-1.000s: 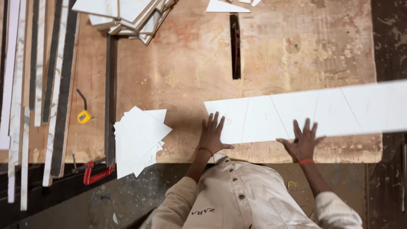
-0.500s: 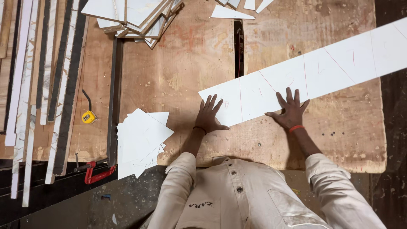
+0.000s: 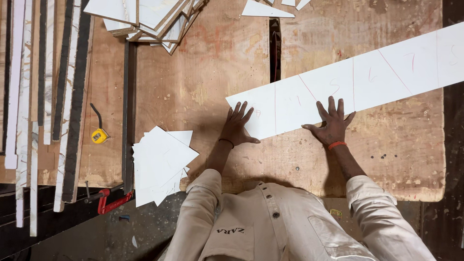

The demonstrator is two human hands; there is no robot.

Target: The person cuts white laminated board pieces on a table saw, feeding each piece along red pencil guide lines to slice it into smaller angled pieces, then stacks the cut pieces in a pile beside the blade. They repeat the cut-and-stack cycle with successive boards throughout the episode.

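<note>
**A woodworking shop seen from above**

The place was a carpentry workshop. A worn plywood saw table (image 3: 203,72) had a blade slot (image 3: 274,48) cut through it. Stacks of cut white laminate pieces (image 3: 162,162) lay about, long edging strips (image 3: 43,96) lined one side, and a yellow tape measure (image 3: 99,136) and a red clamp (image 3: 112,203) sat near a metal guide rail (image 3: 128,111).

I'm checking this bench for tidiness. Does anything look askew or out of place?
Yes. The long white strip lies slanted across the saw slot, under the left hand and right hand. The pile of white offcuts juts past the table's near edge.
</note>
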